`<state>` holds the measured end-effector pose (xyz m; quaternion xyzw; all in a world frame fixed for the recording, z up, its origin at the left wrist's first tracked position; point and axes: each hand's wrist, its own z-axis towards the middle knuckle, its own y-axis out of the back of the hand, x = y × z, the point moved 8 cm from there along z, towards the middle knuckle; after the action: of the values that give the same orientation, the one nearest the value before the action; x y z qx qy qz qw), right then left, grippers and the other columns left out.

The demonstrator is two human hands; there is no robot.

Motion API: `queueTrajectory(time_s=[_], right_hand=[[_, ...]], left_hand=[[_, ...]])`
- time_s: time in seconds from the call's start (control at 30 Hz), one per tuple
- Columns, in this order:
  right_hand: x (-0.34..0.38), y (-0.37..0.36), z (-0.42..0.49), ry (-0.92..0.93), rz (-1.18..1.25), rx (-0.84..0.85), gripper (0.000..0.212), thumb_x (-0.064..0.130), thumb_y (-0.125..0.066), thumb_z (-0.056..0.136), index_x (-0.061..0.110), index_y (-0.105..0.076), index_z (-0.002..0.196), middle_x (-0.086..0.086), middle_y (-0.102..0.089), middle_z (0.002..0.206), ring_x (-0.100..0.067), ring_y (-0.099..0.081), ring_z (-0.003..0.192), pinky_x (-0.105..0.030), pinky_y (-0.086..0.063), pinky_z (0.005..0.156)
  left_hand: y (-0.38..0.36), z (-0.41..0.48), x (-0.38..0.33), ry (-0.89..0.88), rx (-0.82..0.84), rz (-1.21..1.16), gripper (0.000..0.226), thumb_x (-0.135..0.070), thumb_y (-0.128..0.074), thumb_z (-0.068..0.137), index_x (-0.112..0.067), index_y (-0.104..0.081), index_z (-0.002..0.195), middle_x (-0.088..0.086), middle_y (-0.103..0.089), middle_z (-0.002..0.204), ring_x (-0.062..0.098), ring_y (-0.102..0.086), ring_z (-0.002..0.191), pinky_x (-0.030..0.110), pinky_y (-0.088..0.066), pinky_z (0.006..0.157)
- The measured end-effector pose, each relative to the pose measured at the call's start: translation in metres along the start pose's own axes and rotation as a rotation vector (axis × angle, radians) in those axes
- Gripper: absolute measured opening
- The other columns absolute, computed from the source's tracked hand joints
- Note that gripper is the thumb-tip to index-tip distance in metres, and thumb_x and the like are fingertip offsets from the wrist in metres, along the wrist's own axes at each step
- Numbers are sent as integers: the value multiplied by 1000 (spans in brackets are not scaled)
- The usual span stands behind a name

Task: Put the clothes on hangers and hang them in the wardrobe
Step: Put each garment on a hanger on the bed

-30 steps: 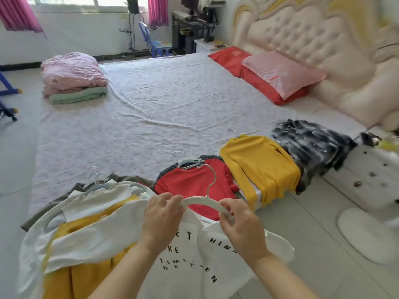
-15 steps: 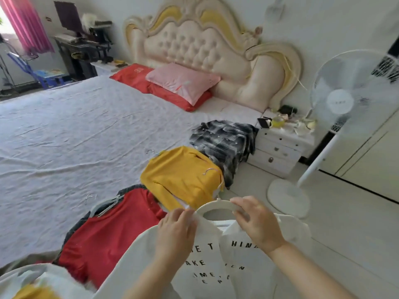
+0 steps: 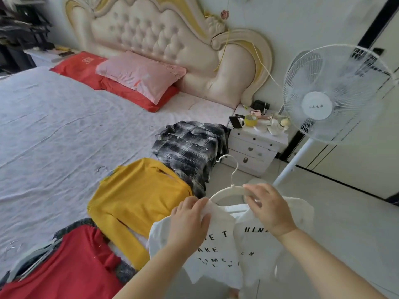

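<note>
Seen from the head camera, a white T-shirt with black printed letters (image 3: 254,251) hangs limp and creased on a white curved plastic hanger with a thin wire hook (image 3: 225,192), held up just off the near edge of the bed (image 3: 54,126). The left hand (image 3: 190,221) pinches the shirt's shoulder fabric at one end of the hanger. The right hand (image 3: 267,208) curls its fingers over the hanger's other arm.

Along that same edge of the bed lie three more garments: a red long-sleeved top (image 3: 75,262), a mustard-yellow ribbed knit top (image 3: 140,195) and a black-and-white plaid shirt (image 3: 190,145) that spills over the side.

The bed wears a wrinkled pale lilac sheet. At its head are red pillows (image 3: 79,65), a pink pillow (image 3: 140,74) and a cream tufted headboard with gold trim (image 3: 162,33). Beside the bed stands a white nightstand with closed drawers (image 3: 252,147), its top cluttered with small items. A white pedestal fan (image 3: 336,93) stands on the pale tiled floor (image 3: 334,223).
</note>
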<state>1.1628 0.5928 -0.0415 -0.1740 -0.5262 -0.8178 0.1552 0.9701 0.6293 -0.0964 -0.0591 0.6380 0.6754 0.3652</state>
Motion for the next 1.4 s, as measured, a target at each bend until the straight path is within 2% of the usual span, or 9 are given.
queueTrajectory(time_s=[0.23, 0.4, 0.53, 0.77, 0.93, 1.1, 1.23, 1.37, 1.4], right_hand=[[-105, -23, 109, 63, 45, 83, 30, -1, -71, 76, 7, -68, 105, -9, -63, 91, -28, -63, 76, -44, -56, 65], [-147, -32, 186, 132, 67, 161, 29, -1, -72, 75, 6, -69, 103, -11, -63, 89, -27, -62, 74, -39, -55, 62], [-176, -49, 252, 168, 71, 221, 27, 2, -70, 78, 7, -68, 105, -10, -63, 91, -25, -61, 71, -29, -48, 62], [-224, -104, 362, 196, 52, 288, 28, 2, -70, 78, 10, -67, 104, -6, -61, 90, -21, -58, 73, -27, -47, 63], [-234, -150, 441, 235, 57, 355, 26, 1, -70, 78, 8, -68, 103, -6, -61, 87, -21, -58, 79, -33, -53, 67], [-224, -203, 507, 295, 79, 435, 26, -1, -70, 77, 6, -68, 102, -8, -61, 85, -23, -57, 78, -35, -51, 67], [-212, -257, 551, 348, 119, 534, 26, 2, -70, 78, 10, -68, 102, -1, -59, 85, -13, -52, 73, -29, -48, 67], [-199, -323, 593, 374, 171, 654, 25, 6, -68, 81, 17, -68, 103, 6, -55, 84, -12, -54, 74, -19, -44, 66], [-195, -341, 602, 382, 191, 688, 25, 6, -68, 81, 18, -68, 102, 6, -55, 84, -13, -56, 74, -21, -47, 66]], left_hand=[[-68, 120, -18, 125, 15, 24, 40, -37, -44, 92, -31, -43, 132, -9, -43, 125, 12, -40, 116, 23, -21, 94], [-90, 189, -28, 223, 4, 42, 42, -37, -46, 91, -29, -43, 132, -8, -44, 123, 13, -41, 115, 24, -23, 95], [-101, 247, -24, 286, -19, 52, 44, -39, -46, 91, -29, -42, 133, -8, -42, 124, 13, -40, 115, 25, -22, 95], [-136, 356, 9, 348, 2, 4, 46, -41, -43, 91, -30, -37, 135, -8, -39, 128, 14, -36, 119, 29, -23, 100], [-145, 427, 49, 405, 26, -22, 46, -41, -41, 91, -30, -35, 136, -8, -38, 130, 14, -35, 120, 30, -23, 102], [-136, 478, 95, 494, 18, -17, 46, -41, -42, 91, -30, -36, 135, -7, -38, 130, 15, -37, 120, 30, -25, 102], [-132, 501, 135, 593, 8, -23, 47, -40, -42, 92, -30, -33, 137, -7, -36, 134, 15, -34, 124, 30, -25, 104], [-131, 524, 182, 717, -15, -16, 45, -40, -40, 92, -31, -33, 135, -8, -35, 133, 14, -35, 121, 29, -24, 101], [-131, 530, 195, 756, -24, -17, 44, -40, -40, 92, -31, -33, 135, -8, -35, 132, 14, -36, 120, 29, -25, 101]])
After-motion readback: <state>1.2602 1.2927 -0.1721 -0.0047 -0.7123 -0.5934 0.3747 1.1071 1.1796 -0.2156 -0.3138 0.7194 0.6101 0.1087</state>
